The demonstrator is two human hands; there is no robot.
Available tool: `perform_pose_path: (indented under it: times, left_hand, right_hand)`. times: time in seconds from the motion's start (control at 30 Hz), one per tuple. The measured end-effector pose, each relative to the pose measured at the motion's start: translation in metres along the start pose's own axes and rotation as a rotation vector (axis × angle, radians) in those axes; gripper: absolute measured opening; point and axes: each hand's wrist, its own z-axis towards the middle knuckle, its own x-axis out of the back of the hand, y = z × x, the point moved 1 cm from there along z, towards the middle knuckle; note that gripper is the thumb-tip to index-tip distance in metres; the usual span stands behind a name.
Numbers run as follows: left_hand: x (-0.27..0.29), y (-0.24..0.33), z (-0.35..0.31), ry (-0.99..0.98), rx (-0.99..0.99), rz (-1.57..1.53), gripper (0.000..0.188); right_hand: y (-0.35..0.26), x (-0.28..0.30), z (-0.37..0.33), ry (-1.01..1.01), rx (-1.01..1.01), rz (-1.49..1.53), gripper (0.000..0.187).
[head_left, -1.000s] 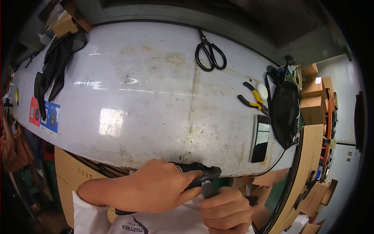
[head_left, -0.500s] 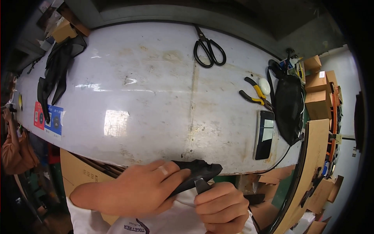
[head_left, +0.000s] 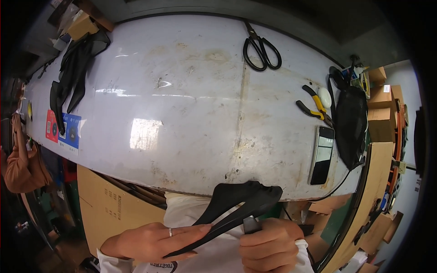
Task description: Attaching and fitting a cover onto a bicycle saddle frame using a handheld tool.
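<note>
My left hand [head_left: 157, 241], a ring on one finger, pinches one long tapered prong of a black, forked, rubber-like part [head_left: 241, 202]. The part slants up to the right, its wide end by the table's near edge and a narrow slit between its prongs. My right hand [head_left: 271, 245] is closed in a fist round a tool, of which a short, flat grey blade [head_left: 251, 224] shows above the thumb. This blade is close beside the part's lower edge; whether it touches cannot be told. The tool's handle is mostly hidden in the fist.
On the white table [head_left: 191, 127] lie black-handled scissors [head_left: 262, 52], yellow-black pliers [head_left: 316, 107], a white oval object [head_left: 324, 97], a phone [head_left: 322, 155] and a black pouch [head_left: 350, 127]. More black parts [head_left: 75, 68] lie far left. Cardboard boxes [head_left: 381, 113] stand right; another person [head_left: 27, 164] is at left.
My left hand has moved down and left along the black part, uncovering its forked shape. My right hand with the blade has shifted slightly right and down. The view has shifted a little.
</note>
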Motion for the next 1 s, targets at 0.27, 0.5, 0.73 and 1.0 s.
perform_pose_path:
  times: [0.27,0.5,0.73,1.0]
  left_hand:
    - [-0.047,-0.022,0.021,0.272,-0.169,0.004,0.065]
    - [-0.081,-0.038,0.058,0.394,-0.234,-0.295,0.078]
    - [-0.083,-0.027,0.080,0.463,-0.273,-0.363,0.081]
    - [-0.070,-0.034,0.063,0.293,-0.100,-0.571,0.066]
  right_hand:
    - [-0.010,-0.031,-0.014,0.061,-0.067,0.112,0.020]
    - [-0.005,-0.048,-0.014,0.181,-0.039,0.109,0.024]
    - [-0.010,-0.063,-0.010,0.284,-0.007,0.082,0.026]
    - [0.008,-0.034,-0.027,0.394,-0.050,0.353,0.028]
